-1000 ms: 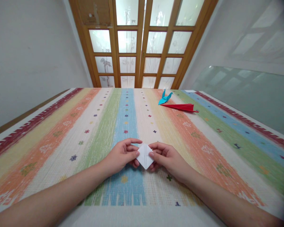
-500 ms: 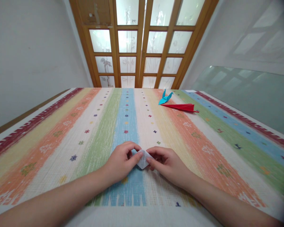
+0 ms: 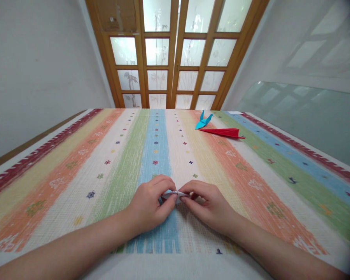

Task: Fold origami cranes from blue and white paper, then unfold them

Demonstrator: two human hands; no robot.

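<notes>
A small piece of folded white paper (image 3: 177,193) is held between my two hands, low over the middle of the striped tablecloth (image 3: 128,163). It appears nearly edge-on, as a thin sliver. My left hand (image 3: 153,202) pinches its left side between thumb and fingers. On the right side, my right hand (image 3: 208,202) grips it the same way, the fingertips of both hands almost meeting. Much of the paper is hidden behind the fingers.
Toward the back right of the table lie a blue origami crane (image 3: 203,121) and a red paper plane (image 3: 221,132), close together. Beyond the far edge stands a wooden door with glass panes (image 3: 157,50). A pale glass panel (image 3: 303,120) leans at the right wall.
The white paper has tipped from showing its diamond-shaped face to lying nearly edge-on. Both hands have turned slightly with it and still pinch its sides.
</notes>
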